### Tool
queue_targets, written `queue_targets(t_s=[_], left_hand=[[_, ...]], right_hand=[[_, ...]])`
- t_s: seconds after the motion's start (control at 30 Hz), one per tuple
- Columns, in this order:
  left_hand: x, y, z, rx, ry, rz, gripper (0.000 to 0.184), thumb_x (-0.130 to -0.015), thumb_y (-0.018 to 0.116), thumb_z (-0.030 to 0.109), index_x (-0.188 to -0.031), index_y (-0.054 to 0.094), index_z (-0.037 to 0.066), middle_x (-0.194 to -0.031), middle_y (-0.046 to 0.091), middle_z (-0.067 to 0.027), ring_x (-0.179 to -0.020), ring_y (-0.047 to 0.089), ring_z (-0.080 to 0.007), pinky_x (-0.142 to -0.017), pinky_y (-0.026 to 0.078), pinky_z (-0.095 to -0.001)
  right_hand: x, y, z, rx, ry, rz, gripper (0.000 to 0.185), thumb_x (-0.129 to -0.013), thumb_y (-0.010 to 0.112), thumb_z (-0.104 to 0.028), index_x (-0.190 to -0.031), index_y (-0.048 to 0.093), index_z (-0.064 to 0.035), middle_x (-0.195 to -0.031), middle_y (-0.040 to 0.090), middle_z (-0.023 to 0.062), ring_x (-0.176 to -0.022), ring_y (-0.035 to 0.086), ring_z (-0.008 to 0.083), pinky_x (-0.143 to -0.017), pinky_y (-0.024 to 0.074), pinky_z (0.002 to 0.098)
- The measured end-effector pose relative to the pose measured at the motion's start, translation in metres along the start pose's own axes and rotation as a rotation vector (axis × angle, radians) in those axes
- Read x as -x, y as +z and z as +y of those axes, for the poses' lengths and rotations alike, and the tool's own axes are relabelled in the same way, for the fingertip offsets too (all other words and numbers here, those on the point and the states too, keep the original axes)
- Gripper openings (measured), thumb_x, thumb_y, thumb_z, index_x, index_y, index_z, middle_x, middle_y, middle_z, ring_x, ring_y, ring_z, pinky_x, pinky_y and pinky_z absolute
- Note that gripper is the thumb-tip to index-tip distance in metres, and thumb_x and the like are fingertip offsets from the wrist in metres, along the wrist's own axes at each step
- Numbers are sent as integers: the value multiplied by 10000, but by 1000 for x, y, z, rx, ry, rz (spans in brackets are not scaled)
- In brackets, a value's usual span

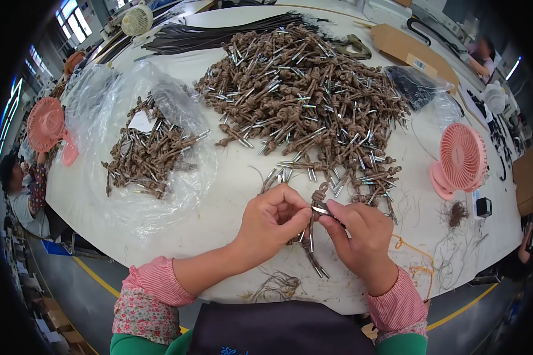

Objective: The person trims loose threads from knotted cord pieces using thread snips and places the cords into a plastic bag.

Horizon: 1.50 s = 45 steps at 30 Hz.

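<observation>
The cord [320,195] was held at the near side of the pile [302,89]. The left hand's [272,222] thumb and forefinger were pressed together beside it; the blade [321,210] was clamped in the right hand [361,239], against the cord.

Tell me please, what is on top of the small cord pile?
A white paper lies on top of the small cord pile. The cords directly beneath it are covered and cannot be seen.
</observation>
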<state>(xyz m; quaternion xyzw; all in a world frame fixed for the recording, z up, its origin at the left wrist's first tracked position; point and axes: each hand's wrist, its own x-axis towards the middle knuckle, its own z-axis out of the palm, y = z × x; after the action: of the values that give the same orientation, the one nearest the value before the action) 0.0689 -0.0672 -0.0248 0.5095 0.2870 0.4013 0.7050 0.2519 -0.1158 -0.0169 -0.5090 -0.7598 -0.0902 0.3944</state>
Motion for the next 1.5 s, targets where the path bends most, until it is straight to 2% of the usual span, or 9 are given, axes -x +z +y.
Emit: queue_targets(t_s=[0.53,0.6,0.93,1.03,1.1,1.23,1.33,1.4,1.5], left_hand=[[1,1,-5,-43,69,-30,57,-901,593,16,-949,564,6,-840,623,-35,-711,612,-70,-607,479,-207],[2,0,-9,-39,98,-16,56,-897,599,17,-941,568,3,-844,625,-36,-709,610,-72,-612,484,-211],[2,-5,-1,-616,373,-224,77,-836,651,30,-895,617,67,-821,645,-31,-755,628,-165,-700,491,-299],[-2,-13,-4,-940,461,-205,117,-816,671,60,-922,637,99,-996,654,-62,-934,603,-218,-834,443,-337],[-1,-9,-1,-1285,785,-38,176,-822,660,80,-994,629,97,-1167,594,-108,-1085,536,-230,-921,380,-366],[4,1,4,-1128,661,-16,182,-855,628,117,-1034,617,90,-1291,509,-152,-1161,482,-268,-960,356,-400],[3,-1,-3,-799,603,-164,200,-878,607,166,-1057,615,75,-1150,588,-147,-1044,547,-290,-901,407,-401],[2,-4,0,-853,269,-364,202,-893,593,188,-1054,614,68,-935,633,-118,-895,587,-306,-807,452,-401],[-1,-14,6,-964,439,-277,177,-905,577,177,-1034,613,62,-764,613,-86,-769,590,-287,-722,471,-388]], right_hand=[[5,-1,6,-125,70,-9,289,-779,763,-152,-1027,629,-90,-654,554,-4,-523,513,131,-478,385,271],[3,-4,2,-733,638,-49,332,-851,719,-165,-1132,571,-68,-656,507,-44,-550,442,57,-506,339,220],[3,-11,3,-985,808,-184,196,-909,645,-171,-1033,579,-35,-711,482,-57,-590,382,4,-531,272,151],[3,-8,15,-815,764,181,165,-950,586,-196,-1023,578,-48,-684,427,-86,-570,332,-9,-494,206,157],[0,-11,19,-772,806,431,138,-967,554,-181,-1021,572,-55,-713,433,-87,-597,344,-15,-505,224,144],[0,-6,2,-882,813,280,171,-955,575,-201,-1025,559,-45,-706,445,-60,-579,377,21,-524,270,150],[7,-5,-8,-1030,721,-20,210,-948,588,-216,-1047,550,-34,-707,463,-47,-553,414,30,-506,284,157],[7,-6,-11,-1031,738,-64,237,-939,596,-219,-1063,543,-25,-697,484,-33,-529,439,35,-476,281,168],[4,-9,-8,-952,721,-47,217,-911,631,-199,-1012,570,-17,-672,501,-31,-527,435,36,-457,275,185]])
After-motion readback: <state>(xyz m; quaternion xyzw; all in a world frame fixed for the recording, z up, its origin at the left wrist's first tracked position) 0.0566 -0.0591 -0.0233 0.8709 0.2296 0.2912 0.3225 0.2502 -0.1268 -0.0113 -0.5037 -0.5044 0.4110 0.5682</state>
